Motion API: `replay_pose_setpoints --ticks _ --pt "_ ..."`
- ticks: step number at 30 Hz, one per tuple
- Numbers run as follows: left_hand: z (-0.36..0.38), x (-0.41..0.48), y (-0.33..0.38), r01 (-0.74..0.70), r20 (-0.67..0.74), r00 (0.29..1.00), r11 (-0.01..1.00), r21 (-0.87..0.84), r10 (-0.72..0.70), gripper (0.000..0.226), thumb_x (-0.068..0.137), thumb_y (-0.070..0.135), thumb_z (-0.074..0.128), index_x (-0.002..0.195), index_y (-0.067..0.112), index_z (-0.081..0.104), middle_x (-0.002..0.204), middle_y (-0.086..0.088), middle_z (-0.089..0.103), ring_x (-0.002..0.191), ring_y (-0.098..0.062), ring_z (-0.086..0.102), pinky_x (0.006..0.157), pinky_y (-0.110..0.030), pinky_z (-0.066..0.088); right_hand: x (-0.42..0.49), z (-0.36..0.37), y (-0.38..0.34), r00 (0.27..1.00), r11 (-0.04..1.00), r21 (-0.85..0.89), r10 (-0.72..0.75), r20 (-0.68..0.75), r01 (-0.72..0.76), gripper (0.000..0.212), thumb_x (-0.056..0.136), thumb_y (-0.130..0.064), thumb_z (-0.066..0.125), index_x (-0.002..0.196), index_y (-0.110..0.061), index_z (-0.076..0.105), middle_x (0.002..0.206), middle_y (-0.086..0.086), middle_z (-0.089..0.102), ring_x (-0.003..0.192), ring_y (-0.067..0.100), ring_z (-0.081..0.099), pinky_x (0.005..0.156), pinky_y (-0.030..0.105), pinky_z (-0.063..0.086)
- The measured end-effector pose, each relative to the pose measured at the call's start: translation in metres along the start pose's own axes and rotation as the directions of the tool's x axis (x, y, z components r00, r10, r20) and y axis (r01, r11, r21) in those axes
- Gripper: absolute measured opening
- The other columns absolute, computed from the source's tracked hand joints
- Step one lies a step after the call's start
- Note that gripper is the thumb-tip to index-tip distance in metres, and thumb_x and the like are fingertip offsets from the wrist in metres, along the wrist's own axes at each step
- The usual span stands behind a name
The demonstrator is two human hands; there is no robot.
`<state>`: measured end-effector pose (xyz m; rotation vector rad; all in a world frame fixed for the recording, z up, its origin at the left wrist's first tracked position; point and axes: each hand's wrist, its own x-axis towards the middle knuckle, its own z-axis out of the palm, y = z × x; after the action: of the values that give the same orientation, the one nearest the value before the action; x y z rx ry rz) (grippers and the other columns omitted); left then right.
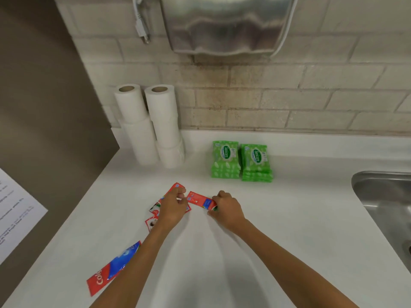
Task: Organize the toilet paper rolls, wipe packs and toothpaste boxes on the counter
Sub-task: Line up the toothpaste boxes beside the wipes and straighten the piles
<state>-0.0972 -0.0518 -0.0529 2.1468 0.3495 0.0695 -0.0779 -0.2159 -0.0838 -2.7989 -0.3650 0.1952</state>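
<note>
Far left: a printed sheet of paper (13,210) hangs on the brown side panel. At the near left of the white desk (289,230) lies a large toothpaste box (113,267), flat and askew, red and blue, partly crossed by your left forearm. In the far left corner stand the toilet paper rolls, in two upright stacks that touch each other: the left stack (135,127) and the right stack (165,127), both against the brick wall. A power plug (142,27) dangles on the wall above them.

Centre: a loose cluster of small toothpaste boxes (153,221), red, lies flat and overlapping. Your left hand (174,206) rests on this cluster, palm down, its fingers and thumb curled round the far end of one box. Just right of it, a single red box (199,200) lies crosswise; your right hand (225,208) grips its right end with fingers curled, knuckles up. The two hands are near each other but apart.

Beyond the right hand, the wipe packs, green, sit in two neat piles side by side: the left pile (225,160) and the right pile (256,163). A metal dispenser (226,25) is mounted on the wall above.

Far right: a steel sink (382,196) is set into the desk.
</note>
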Motion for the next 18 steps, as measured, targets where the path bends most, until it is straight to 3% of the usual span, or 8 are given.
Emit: replay_pose_setpoints --ticks 6,9,13,18 --pt "-0.009 0.013 -0.008 0.053 0.074 0.996 0.996 0.073 -0.059 0.035 0.095 0.011 0.039 0.127 0.009 0.053 0.134 -0.012 0.054 0.12 -0.026 0.052 0.088 -0.025 0.04 0.005 -0.001 -0.007 0.999 0.999 -0.039 0.033 0.024 -0.032 0.033 0.092 -0.028 0.049 0.111 -0.003 0.059 0.113 0.014 0.052 0.105 0.029 0.052 0.076 0.034 0.043" --pt "-0.007 0.021 -0.008 0.05 0.142 0.988 0.997 0.052 -0.057 0.038 0.094 0.007 0.039 0.13 0.007 0.049 0.133 -0.014 0.053 0.12 -0.024 0.05 0.087 -0.02 0.036 0.004 -0.002 -0.01 0.999 0.999 0.002 0.042 -0.027 -0.042 0.033 0.095 -0.023 0.039 0.105 -0.002 0.063 0.107 0.014 0.056 0.098 0.03 0.055 0.068 0.031 0.036" --pt "-0.001 0.029 -0.008 0.042 0.188 0.981 0.999 -0.007 -0.04 0.038 0.09 0.002 0.046 0.128 0.007 0.049 0.128 -0.012 0.055 0.114 -0.021 0.052 0.083 -0.017 0.034 0.001 -0.009 -0.004 0.985 0.963 0.236 0.152 -0.088 -0.127 0.025 0.093 -0.016 0.042 0.094 -0.008 0.066 0.097 0.014 0.067 0.088 0.03 0.059 0.064 0.03 0.036" --pt "0.01 0.038 -0.006 0.055 0.232 0.972 0.992 -0.115 -0.027 0.038 0.089 0.008 0.055 0.126 0.002 0.048 0.111 -0.015 0.058 0.092 -0.016 0.05 0.065 -0.016 0.04 -0.007 -0.013 0.007 0.939 0.746 0.616 0.342 -0.026 -0.254 0.022 0.091 -0.009 0.051 0.1 -0.002 0.069 0.102 0.014 0.071 0.082 0.016 0.06 0.074 0.025 0.045"
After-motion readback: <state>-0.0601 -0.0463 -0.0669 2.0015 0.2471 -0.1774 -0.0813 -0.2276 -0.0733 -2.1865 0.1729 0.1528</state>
